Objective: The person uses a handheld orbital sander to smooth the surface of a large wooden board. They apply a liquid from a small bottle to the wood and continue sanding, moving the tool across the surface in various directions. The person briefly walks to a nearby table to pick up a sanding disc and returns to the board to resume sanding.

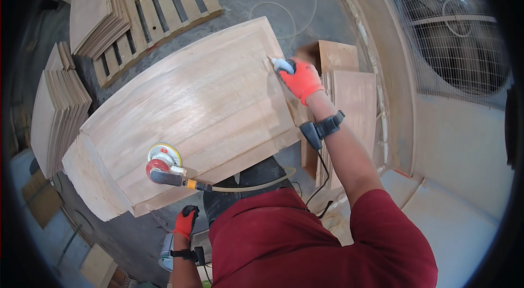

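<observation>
A wide pale wooden panel (191,102) with a framed edge lies in front of me. My right hand (301,79), in an orange-red glove with dark fingers, is closed round a small whitish squeeze bottle (283,65). The bottle's narrow tip points at the frame strip near the panel's far right corner; I cannot tell whether it touches. An air-powered orbital sander (162,163) with a yellow-rimmed pad rests on the panel's near left part, its hose trailing right. My left hand (186,222), gloved alike, hangs below the panel's near edge with fingers curled; anything inside them is hidden.
Stacked wooden panels (95,7) sit on a slatted pallet (164,1) at the far left, with another stack (57,116) nearer. Wooden boxes (349,108) stand right of the panel. A thin hose (292,21) crosses the floor. Behind mesh, a large fan (456,31) occupies the right wall.
</observation>
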A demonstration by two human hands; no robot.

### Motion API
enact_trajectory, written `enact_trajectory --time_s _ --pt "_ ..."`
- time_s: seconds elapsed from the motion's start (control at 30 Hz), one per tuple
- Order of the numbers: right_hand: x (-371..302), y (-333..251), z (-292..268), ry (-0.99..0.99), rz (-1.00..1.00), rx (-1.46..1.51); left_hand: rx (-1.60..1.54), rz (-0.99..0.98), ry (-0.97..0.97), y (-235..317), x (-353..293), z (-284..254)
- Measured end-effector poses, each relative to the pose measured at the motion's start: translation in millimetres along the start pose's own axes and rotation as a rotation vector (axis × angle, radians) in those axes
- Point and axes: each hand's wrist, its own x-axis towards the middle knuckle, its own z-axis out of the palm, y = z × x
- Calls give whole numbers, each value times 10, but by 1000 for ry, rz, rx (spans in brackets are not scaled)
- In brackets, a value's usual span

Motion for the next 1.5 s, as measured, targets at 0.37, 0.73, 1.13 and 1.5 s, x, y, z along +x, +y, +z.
enact_trajectory --time_s 0.37,0.73,1.13,1.5 --pt "420 -214 -54 -33 19 6 -45 10 80 -144 -60 159" --pt "548 -220 -91 -54 -16 24 -148 9 74 -186 -60 261" --pt "582 -323 -95 -12 5 -9 -149 -14 80 60 -106 216" --pt "795 -280 -147 6 53 18 -210 -2 71 54 -16 215"
